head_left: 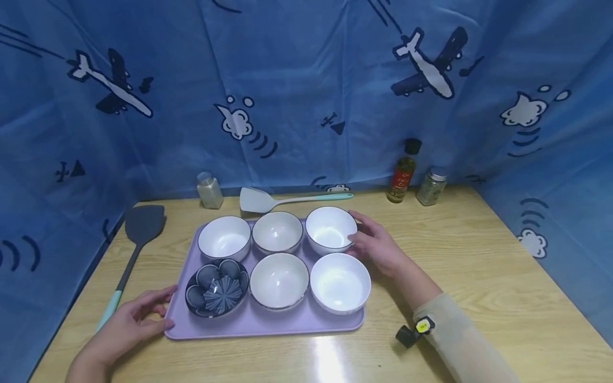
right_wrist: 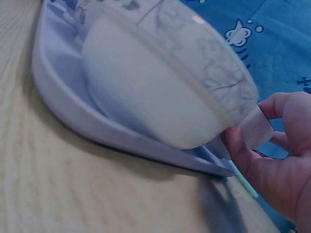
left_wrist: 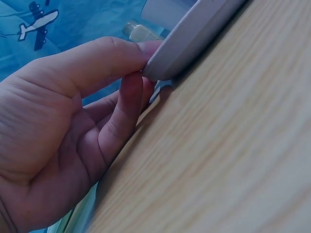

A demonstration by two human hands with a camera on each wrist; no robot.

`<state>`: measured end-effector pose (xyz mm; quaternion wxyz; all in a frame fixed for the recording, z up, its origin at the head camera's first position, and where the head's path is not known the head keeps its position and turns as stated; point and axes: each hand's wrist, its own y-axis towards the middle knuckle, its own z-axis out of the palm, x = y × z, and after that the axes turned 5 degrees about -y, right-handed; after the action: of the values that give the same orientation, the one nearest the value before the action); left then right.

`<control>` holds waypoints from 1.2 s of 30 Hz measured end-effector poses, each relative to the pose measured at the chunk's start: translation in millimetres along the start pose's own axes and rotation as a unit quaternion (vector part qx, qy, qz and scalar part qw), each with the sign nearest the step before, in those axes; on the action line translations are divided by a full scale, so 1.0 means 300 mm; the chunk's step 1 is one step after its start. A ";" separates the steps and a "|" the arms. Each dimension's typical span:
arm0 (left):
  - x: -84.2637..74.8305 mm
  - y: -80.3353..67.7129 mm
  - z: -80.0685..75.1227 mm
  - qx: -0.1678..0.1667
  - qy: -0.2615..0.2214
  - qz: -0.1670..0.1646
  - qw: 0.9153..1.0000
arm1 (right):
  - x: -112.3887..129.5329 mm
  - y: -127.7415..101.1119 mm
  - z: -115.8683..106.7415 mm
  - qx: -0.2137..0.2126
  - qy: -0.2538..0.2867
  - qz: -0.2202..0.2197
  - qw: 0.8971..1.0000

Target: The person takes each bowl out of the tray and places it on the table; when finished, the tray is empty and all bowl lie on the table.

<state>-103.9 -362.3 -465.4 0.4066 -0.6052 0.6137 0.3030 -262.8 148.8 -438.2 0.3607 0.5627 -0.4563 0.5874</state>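
Observation:
A lilac tray (head_left: 287,327) holds several bowls in two rows. My left hand (head_left: 129,322) pinches the tray's front left corner; in the left wrist view, the thumb and fingers meet at the tray rim (left_wrist: 180,48). At the back right, my right hand (head_left: 380,250) grips the side of a white bowl (head_left: 330,226) with a dark rim. The right wrist view shows the fingers around this bowl (right_wrist: 256,128), partly hidden behind the nearer patterned white bowl (right_wrist: 155,92). A dark blue petal-shaped bowl (head_left: 217,290) sits at the front left.
A grey spatula (head_left: 143,226) lies left of the tray. Behind it lie a white turner (head_left: 258,201) and a small clear jar (head_left: 209,191). An oil bottle (head_left: 402,175) and a spice jar (head_left: 431,187) stand at the back right. Blue printed curtain (head_left: 297,96) surrounds the table.

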 end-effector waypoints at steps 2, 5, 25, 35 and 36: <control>0.000 0.000 -0.001 0.000 -0.003 -0.001 1.000 | 0.009 -0.001 -0.010 0.001 0.015 -0.001 1.000; -0.001 0.001 -0.001 0.004 -0.003 -0.010 1.000 | 0.020 -0.001 -0.031 -0.002 0.026 -0.007 1.000; 0.004 -0.011 0.000 -0.001 -0.022 0.025 0.999 | 0.047 -0.011 -0.214 -0.073 0.009 -0.019 0.997; 0.002 -0.010 0.000 -0.004 -0.021 0.013 1.000 | 0.003 0.003 -0.240 -0.082 0.004 0.003 0.997; 0.001 -0.010 0.000 -0.004 -0.018 0.013 1.000 | -0.001 0.005 -0.240 -0.084 0.003 0.004 0.996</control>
<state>-101.0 -362.9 -465.3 0.4113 -0.5934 0.6125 0.3217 -288.0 216.2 -435.1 0.4057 0.5271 -0.5049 0.5501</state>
